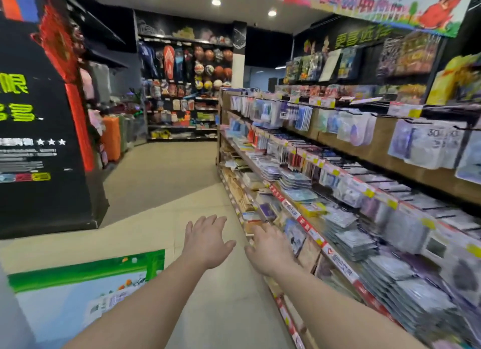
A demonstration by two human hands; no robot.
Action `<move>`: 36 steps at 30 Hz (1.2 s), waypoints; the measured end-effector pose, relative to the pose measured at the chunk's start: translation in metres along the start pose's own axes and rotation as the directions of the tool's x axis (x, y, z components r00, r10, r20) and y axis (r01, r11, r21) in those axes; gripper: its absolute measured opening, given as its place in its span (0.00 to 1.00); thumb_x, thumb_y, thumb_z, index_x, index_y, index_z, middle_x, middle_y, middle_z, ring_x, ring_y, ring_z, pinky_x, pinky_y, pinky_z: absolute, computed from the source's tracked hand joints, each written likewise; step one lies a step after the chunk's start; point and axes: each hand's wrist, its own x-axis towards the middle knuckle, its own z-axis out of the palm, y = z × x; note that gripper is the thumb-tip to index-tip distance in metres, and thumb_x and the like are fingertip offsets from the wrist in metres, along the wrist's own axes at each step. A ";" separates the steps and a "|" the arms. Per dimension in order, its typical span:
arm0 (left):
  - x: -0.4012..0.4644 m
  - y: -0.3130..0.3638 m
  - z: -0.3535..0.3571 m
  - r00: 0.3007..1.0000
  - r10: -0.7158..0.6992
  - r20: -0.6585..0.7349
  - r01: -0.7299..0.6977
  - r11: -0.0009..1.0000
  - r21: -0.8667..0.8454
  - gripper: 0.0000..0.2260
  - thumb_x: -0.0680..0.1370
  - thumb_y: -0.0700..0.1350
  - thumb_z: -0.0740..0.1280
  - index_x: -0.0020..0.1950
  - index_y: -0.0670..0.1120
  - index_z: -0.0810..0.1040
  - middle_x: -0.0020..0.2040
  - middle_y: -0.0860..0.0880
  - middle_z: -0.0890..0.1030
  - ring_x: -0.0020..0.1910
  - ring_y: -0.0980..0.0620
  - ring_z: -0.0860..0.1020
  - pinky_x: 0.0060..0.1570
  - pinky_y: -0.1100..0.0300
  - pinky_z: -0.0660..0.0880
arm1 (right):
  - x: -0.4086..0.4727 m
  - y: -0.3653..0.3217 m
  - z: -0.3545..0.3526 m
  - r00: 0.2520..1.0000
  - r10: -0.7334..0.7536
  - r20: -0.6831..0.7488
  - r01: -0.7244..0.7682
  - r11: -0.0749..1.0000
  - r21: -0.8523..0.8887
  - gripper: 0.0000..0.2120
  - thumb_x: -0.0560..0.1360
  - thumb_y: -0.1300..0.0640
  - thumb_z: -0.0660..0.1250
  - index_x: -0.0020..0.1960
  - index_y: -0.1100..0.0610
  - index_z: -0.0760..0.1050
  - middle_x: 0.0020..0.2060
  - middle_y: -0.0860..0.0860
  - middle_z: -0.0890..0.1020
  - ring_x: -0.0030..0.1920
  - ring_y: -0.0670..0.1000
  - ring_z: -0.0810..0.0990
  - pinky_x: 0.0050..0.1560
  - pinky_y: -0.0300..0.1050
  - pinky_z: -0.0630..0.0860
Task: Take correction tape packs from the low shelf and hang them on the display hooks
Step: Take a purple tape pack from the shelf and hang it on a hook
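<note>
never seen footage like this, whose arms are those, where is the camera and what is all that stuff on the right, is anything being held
There is no machine here. The picture comes from one wide-angle camera worn on a person's head, looking forward and down, so the two bare arms reaching in from the bottom are that person's own.

The left hand hangs over the shop floor with fingers spread, holding nothing. The right hand is also open and empty, reaching towards the low shelf of a long stationery rack.

That rack runs along the right side of the aisle. Flat packs lie stacked on its shelves, and more packs hang from display hooks above. The picture is blurred, so I cannot tell which packs are correction tape.
</note>
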 end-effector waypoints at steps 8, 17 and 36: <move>0.175 -0.039 0.033 0.997 0.072 0.013 -0.073 0.997 0.036 0.30 0.78 0.63 0.60 0.78 0.54 0.60 0.78 0.53 0.63 0.77 0.50 0.59 0.74 0.48 0.55 | 0.166 0.005 0.024 0.994 0.109 -0.027 -0.107 0.992 0.059 0.25 0.79 0.43 0.57 0.75 0.48 0.63 0.72 0.53 0.68 0.72 0.56 0.62 0.73 0.55 0.58; 0.373 -0.069 0.093 0.999 0.027 0.026 -0.027 0.999 0.028 0.31 0.79 0.63 0.60 0.78 0.53 0.60 0.78 0.53 0.64 0.77 0.50 0.60 0.75 0.49 0.55 | 0.368 0.050 0.068 0.988 0.144 0.052 -0.147 0.987 0.062 0.26 0.81 0.41 0.55 0.76 0.50 0.61 0.73 0.55 0.66 0.74 0.57 0.61 0.72 0.55 0.59; 0.806 0.000 0.220 0.929 0.294 0.226 -0.297 0.955 -0.024 0.30 0.76 0.65 0.61 0.72 0.49 0.68 0.71 0.47 0.73 0.71 0.45 0.69 0.70 0.47 0.64 | 0.724 0.202 0.114 0.925 0.377 0.045 -0.380 0.920 0.098 0.24 0.80 0.44 0.57 0.74 0.52 0.64 0.69 0.54 0.70 0.69 0.58 0.67 0.68 0.53 0.66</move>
